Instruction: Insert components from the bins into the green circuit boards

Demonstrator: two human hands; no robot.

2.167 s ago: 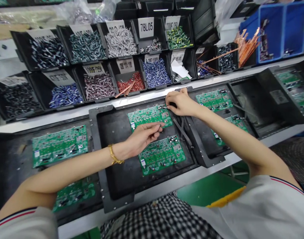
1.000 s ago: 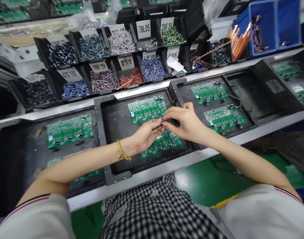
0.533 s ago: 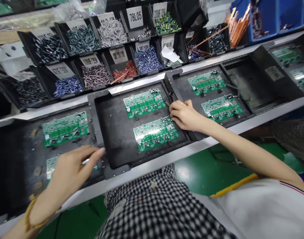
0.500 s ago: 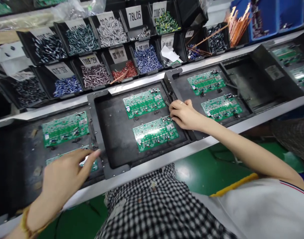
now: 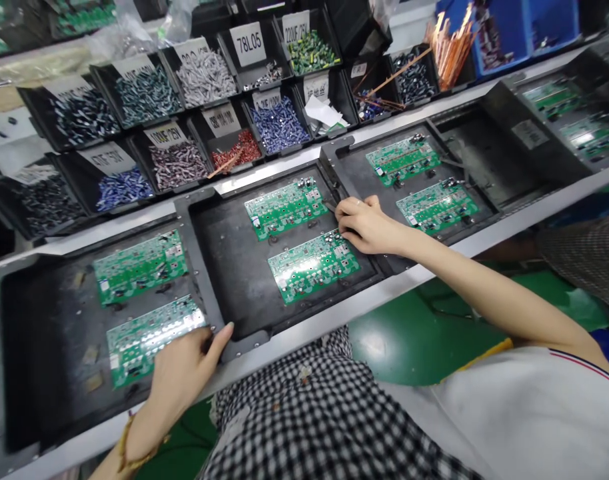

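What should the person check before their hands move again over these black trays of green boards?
1. Left hand on the near corner where the left tray meets the middle tray: ok.
2. Right hand at the near board, right edge: ok.
3. Both boards flat in the middle tray: ok.
4. Part held in right fingers: cannot tell.
5. Parts bins within reach behind: ok.

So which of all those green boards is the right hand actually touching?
Find the black tray in the middle of the bench, directly before the person. It holds two green boards; the right hand rests at the right end of the nearer board, the one closest to the bench's front edge.
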